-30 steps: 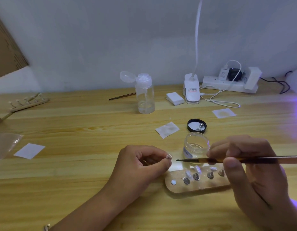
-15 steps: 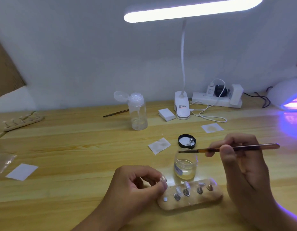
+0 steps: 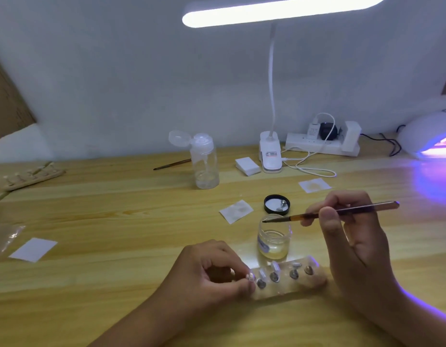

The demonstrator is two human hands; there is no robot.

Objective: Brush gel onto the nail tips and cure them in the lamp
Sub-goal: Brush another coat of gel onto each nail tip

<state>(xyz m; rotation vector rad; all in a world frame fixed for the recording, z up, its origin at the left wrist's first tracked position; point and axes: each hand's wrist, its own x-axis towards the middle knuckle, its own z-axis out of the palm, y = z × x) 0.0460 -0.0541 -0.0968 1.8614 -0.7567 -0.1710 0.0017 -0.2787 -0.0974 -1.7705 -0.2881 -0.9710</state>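
Observation:
My left hand [image 3: 212,271] pinches a clear nail tip on its stand [image 3: 250,277] at the left end of a wooden holder [image 3: 292,286]. The holder carries several small metal stands with tips. My right hand [image 3: 352,236] grips a thin brush [image 3: 342,211], and its bristle end hovers over the mouth of an open gel jar [image 3: 274,236] just behind the holder. The jar's black lid [image 3: 277,204] lies further back. The white curing lamp [image 3: 429,136] glows purple at the far right.
A clear pump bottle [image 3: 204,161] with flipped lid, a second brush [image 3: 172,164], a white pad stack [image 3: 247,166], a desk lamp base [image 3: 270,156] and a power strip [image 3: 322,144] sit at the back. Paper wipes [image 3: 235,211] lie around. Another wooden holder [image 3: 33,175] lies far left.
The view has tilted up, showing the desk lamp and curing lamp. My right hand lifted the brush from beside the holder to above the jar. My left hand lowered the tip to the holder's left end.

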